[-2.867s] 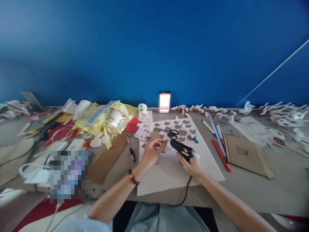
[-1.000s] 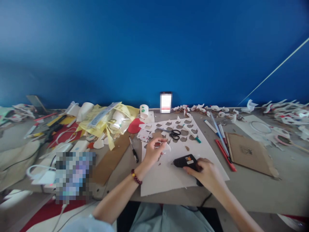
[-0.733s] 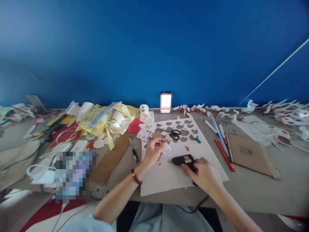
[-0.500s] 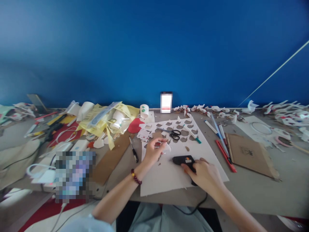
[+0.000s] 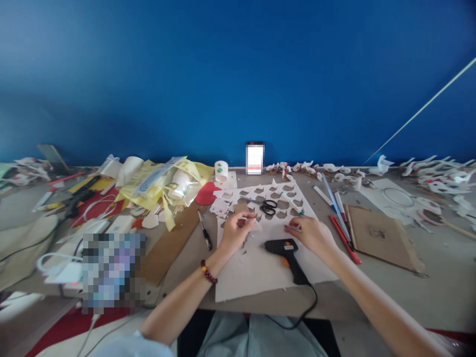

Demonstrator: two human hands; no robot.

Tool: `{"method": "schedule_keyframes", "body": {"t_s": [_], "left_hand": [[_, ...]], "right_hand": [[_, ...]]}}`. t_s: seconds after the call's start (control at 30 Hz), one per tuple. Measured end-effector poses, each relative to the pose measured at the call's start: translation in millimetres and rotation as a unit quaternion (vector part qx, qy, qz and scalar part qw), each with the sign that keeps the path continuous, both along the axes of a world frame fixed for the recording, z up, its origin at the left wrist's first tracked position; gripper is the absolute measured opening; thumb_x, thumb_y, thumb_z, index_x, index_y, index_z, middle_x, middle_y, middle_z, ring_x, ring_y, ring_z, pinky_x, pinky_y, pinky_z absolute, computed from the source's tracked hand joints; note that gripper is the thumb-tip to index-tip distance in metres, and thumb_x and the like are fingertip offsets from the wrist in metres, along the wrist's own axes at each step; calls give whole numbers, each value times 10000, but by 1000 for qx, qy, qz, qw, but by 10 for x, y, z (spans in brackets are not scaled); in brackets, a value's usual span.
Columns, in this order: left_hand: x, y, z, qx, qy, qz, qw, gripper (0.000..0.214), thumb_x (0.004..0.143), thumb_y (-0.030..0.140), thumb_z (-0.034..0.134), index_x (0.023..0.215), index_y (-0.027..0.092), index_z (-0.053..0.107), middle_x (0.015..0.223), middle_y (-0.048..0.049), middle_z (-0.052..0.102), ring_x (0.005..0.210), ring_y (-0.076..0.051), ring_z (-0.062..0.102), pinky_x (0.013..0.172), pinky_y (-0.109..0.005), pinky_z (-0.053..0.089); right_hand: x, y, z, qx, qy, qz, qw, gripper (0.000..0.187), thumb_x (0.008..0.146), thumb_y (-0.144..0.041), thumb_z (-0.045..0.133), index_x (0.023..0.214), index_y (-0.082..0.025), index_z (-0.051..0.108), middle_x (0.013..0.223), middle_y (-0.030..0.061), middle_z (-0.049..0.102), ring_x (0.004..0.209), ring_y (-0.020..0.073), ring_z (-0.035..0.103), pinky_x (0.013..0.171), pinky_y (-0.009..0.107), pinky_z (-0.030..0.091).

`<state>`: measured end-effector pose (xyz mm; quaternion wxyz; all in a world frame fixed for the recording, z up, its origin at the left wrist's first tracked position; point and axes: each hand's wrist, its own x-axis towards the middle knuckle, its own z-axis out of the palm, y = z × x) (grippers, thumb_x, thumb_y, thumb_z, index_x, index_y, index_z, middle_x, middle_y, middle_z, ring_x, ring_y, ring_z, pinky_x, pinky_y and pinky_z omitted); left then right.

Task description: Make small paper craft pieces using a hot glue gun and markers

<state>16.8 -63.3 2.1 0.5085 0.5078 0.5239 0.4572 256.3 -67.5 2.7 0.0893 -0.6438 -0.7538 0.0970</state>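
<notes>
Glue gun [image 5: 288,252] is lying on its side on the white sheet [image 5: 249,280], its nozzle pointing to the left and its handle slanting toward the edge of the table [image 5: 435,297], where the black cord [image 5: 316,299] is curving down. No finger of mine is touching it. My left hand [image 5: 236,230] is holding a small white piece [image 5: 257,226] above the sheet, thumb and fingers pressed together on its upper part. My right hand [image 5: 310,232] is staying low, just beyond the gun, fingertips bent downward; whether they are pinching something small, I cannot tell. The small white piece is looking like paper, so I am judging it light, thin and easy to crease; its edge is seeming the right place to hold, with soft pressure only. The gun is looking stiff, smooth and rather heavier; I am considering its handle the good place for the palm, well apart from the nozzle, which may be hot. Scissors [image 5: 268,206] are lying beyond, between my two hands.
</notes>
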Motion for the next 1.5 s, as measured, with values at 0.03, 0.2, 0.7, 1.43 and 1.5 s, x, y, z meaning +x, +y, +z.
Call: {"method": "schedule_keyframes", "body": {"t_s": [0.03,0.2,0.7,1.43,1.5], "left_hand": [[-1,1,3,2,0,0,1000,276,670,406,656,807,166,645,748,-32,663,580,-108,559,511,-201,450],[-3,2,-3,8,0,3,1000,273,670,406,663,798,166,645,703,-24,653,569,-109,558,507,-199,438],[16,22,0,-16,-51,27,998,279,588,364,727,767,157,675,701,-45,676,537,-101,538,468,-195,407],[40,-36,31,48,-36,-8,998,173,643,303,698,739,162,672,804,-61,692,686,-145,607,564,-223,461],[44,-49,60,54,-28,-13,998,156,654,294,688,741,165,673,806,-58,687,709,-149,611,586,-228,467]], "right_hand": [[-10,6,-7,-2,-3,3,1000,216,811,-418,560,804,-237,679,859,36,681,768,199,624,579,259,349],[-41,47,-49,-31,28,24,999,111,783,-315,591,781,-246,678,865,20,659,775,176,604,618,253,361],[-250,-41,318,17,327,51,944,172,810,-292,544,944,-225,630,839,33,659,744,175,619,688,299,472],[-688,-90,94,-30,601,-19,798,366,691,-392,730,971,-215,576,757,7,622,686,144,566,647,283,448],[-686,-87,87,-31,594,-20,803,371,693,-397,728,974,-215,567,763,8,623,677,144,560,644,285,441]]}}
